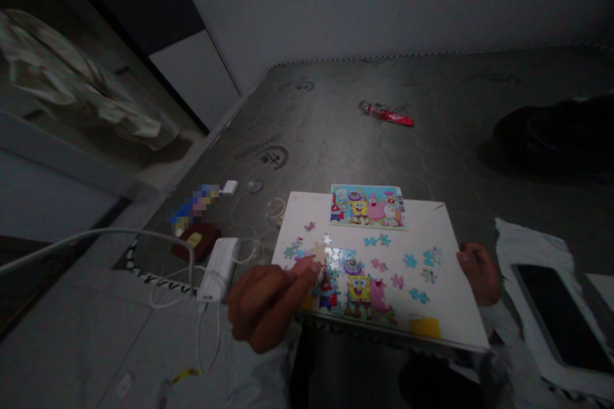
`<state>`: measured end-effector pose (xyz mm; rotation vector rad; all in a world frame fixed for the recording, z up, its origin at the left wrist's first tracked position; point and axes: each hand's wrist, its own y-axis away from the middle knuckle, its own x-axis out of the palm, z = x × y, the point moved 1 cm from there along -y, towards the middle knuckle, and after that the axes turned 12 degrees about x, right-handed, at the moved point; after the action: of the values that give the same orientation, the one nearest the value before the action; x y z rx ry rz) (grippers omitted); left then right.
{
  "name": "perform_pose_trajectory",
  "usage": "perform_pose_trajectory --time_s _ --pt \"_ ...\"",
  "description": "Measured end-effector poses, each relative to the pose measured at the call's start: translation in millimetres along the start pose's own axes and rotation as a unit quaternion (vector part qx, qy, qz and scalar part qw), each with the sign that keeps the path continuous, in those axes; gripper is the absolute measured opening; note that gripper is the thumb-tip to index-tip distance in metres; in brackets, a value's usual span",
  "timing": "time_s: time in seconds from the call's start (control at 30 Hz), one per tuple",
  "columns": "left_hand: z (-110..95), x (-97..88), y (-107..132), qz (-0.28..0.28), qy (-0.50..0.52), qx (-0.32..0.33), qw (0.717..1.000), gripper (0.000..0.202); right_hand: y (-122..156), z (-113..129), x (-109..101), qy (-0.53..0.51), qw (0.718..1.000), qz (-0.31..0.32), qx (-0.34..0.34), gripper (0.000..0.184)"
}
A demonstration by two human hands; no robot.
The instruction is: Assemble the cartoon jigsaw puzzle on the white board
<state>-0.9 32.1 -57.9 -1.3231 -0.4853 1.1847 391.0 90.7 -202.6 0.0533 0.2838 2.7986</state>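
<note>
A white board [451,307] tilts toward me with a partly joined jigsaw puzzle [357,291] of cartoon figures on it. Between the thumb and fingers of my left hand [268,300] is a puzzle piece [318,252], its plain beige side showing, over the puzzle's upper left part. My right hand [481,273] grips the board's right edge. Several loose pieces lie on the board, among them a blue piece [410,261], a pink piece [397,280] and another blue piece [419,295]. A picture card [368,207] with the cartoon figures lies at the board's far edge.
Left of the board are a white power bank [218,268] with cables, a dark red box [196,241] and a clear round container [275,209]. A red packet [388,115] lies farther back. To the right, a phone [561,313] rests on a white bag [515,243].
</note>
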Motion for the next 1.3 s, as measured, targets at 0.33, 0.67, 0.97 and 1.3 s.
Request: perform_pose_trajectory --time_s 0.33,0.67,0.97,1.3 --pt "16.8 13.4 -15.0 0.169 0.121 -0.108 0.972 0.014 -1.0 1.3 -2.1 -0.004 1.0 0.014 0.002 0.042" --pt "14.9 34.5 -2.1 0.389 0.187 -0.485 0.761 0.01 9.7 14.4 15.3 -0.023 1.0 -0.015 0.001 0.047" --pt "11.6 30.4 -7.9 0.44 0.015 -0.403 0.802 0.018 13.0 18.8 22.2 -0.018 0.999 -0.027 -0.01 0.047" --pt "18.0 21.4 -10.6 0.432 0.017 -0.416 0.8 0.023 11.2 20.1 21.3 -0.014 0.999 -0.038 -0.014 0.049"
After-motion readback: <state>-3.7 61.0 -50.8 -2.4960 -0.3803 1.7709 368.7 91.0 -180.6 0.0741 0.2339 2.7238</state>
